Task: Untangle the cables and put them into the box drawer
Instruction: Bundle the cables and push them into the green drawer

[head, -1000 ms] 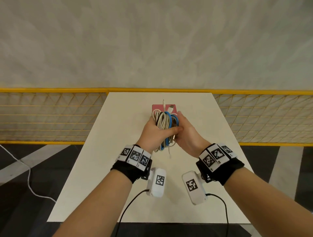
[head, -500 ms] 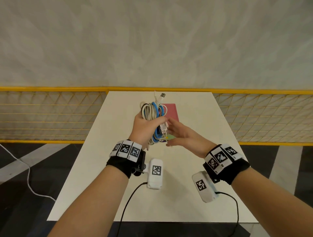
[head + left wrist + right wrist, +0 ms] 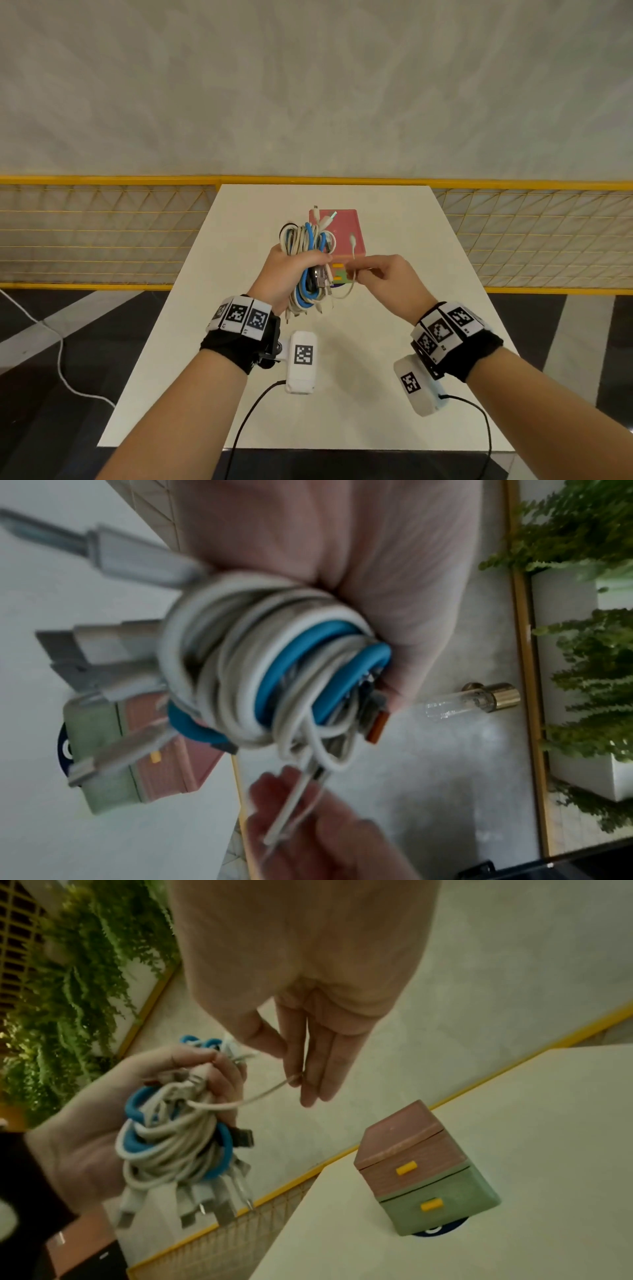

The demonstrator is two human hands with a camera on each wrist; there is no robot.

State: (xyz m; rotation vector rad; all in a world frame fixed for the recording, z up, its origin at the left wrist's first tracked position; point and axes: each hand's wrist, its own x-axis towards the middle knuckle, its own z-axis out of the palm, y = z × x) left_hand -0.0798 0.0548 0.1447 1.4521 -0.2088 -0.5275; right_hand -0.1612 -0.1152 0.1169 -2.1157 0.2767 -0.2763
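Observation:
My left hand [image 3: 291, 270] grips a tangled bundle of white and blue cables [image 3: 306, 246] above the table, fingers curled round it; several plugs stick out of it [image 3: 205, 1207]. My right hand [image 3: 380, 274] pinches one thin white cable [image 3: 346, 291] between thumb and forefinger [image 3: 291, 1058] and holds it out to the right of the bundle [image 3: 274, 680]. Its white plug end [image 3: 352, 240] stands up above my hand. Behind the hands stands the small box [image 3: 339, 236] with a pink drawer and a green drawer [image 3: 435, 1202], both shut, each with a yellow knob.
The box sits on a white table [image 3: 239, 377]. A yellow mesh railing [image 3: 102, 233] runs behind the table on both sides. Green plants [image 3: 589, 669] and a glass vial with a gold cap [image 3: 479, 699] appear in the left wrist view.
My right hand left the bundle, took one thin white cable and drew it out to the right. My left hand lifted the bundle and shifted it slightly left.

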